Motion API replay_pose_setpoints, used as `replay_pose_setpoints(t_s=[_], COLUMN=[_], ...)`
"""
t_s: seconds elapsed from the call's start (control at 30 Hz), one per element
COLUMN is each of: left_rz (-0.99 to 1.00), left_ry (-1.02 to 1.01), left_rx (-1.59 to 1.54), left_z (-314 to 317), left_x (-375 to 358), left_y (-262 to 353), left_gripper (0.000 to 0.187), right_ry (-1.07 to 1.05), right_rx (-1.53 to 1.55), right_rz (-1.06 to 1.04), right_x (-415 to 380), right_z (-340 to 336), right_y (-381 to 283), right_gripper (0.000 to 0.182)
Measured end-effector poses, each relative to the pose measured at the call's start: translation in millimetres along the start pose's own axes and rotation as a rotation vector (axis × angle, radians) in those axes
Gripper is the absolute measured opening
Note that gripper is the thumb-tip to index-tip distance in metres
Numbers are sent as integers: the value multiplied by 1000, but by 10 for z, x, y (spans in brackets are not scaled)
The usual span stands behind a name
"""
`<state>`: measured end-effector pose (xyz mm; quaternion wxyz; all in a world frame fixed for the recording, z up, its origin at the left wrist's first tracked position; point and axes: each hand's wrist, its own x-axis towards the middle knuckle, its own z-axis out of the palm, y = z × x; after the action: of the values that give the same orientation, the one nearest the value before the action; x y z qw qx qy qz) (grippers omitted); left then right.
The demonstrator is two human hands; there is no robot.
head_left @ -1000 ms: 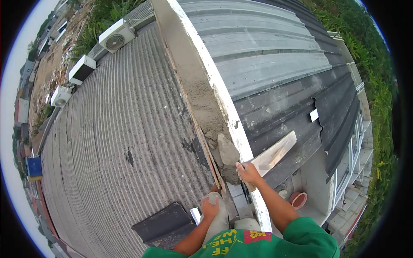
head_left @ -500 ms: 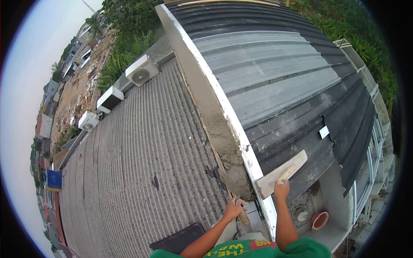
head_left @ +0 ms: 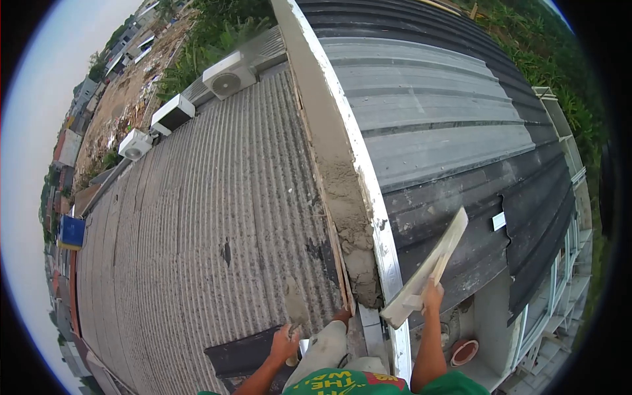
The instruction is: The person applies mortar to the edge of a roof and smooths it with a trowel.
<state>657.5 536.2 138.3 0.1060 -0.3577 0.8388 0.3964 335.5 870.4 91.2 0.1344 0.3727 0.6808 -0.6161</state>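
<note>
My left hand [head_left: 284,343] is closed round the handle of a trowel [head_left: 296,301], whose mortar-coloured blade points up over the corrugated roof. My right hand [head_left: 432,296] grips the handle of a long wooden float [head_left: 428,266], tilted upright, its lower end above the white wall edge [head_left: 390,253]. Wet grey mortar [head_left: 359,253] covers the wall's left face, rough and lumpy near me and smoother further up. A thin wooden strip [head_left: 334,253] runs along its lower side. My bent knee and a foot show beside the wall's near end.
Corrugated grey roofing [head_left: 197,243] spreads left, with air-conditioner units [head_left: 228,77] along its far edge and a blue box [head_left: 71,232]. Dark metal roofing [head_left: 454,191] lies right of the wall. A reddish bucket [head_left: 465,352] stands lower right. A dark sheet [head_left: 243,354] lies near my left hand.
My left hand and the trowel have moved left, away from the mortar. The float in my right hand has turned more upright. The view has shifted, and my knee now shows.
</note>
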Motion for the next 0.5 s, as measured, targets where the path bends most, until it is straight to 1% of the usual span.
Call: replay_pose_setpoints(t_s=[0.07,0.13,0.2,0.27,0.3,0.33,0.37,0.4,0.43,0.47,0.5], left_rz=[-283,-368,-416,-457,-533,-612,-621,-654,-690,-705,-674], left_ry=[-77,-49,-59,-55,-77,-98,-88,-60,-35,-34,-128], left_rx=[-119,-177,-182,-183,-178,-173,-180,-175,-170,-176,11], left_z=[-236,-276,-302,-338,-378,-392,-400,-415,-409,-375,-351], left_x=[-120,-240,-352,-430,-470,-524,-585,-670,-769,-884,-983], left_y=[173,63,-94,-224,-272,-302,-311,-315,-331,-392,-468], left_gripper=[18,16,19,22,22,22,22,20,19,19,30], right_ry=[-233,-435,-477,-485,-495,-474,-452,-449,-468,-481,-497], right_rx=[-231,-290,-556,-628,-631,-659,-685,-746,-704,-687,-688], right_rz=[-178,-246,-412,-623,-630,-702,-771,-773,-723,-770,-760], right_x=[-296,-317,-239,167,244,331,407,472,532,693,805], right_z=[313,814,1394,1927,2141,2364,2599,2796,3003,3244,3489], right_y=[-179,-233,-288,43,30,14,-28,-170,-345,-463,-650], right_gripper=[27,31,34,37,37,37,36,36,36,36,37])
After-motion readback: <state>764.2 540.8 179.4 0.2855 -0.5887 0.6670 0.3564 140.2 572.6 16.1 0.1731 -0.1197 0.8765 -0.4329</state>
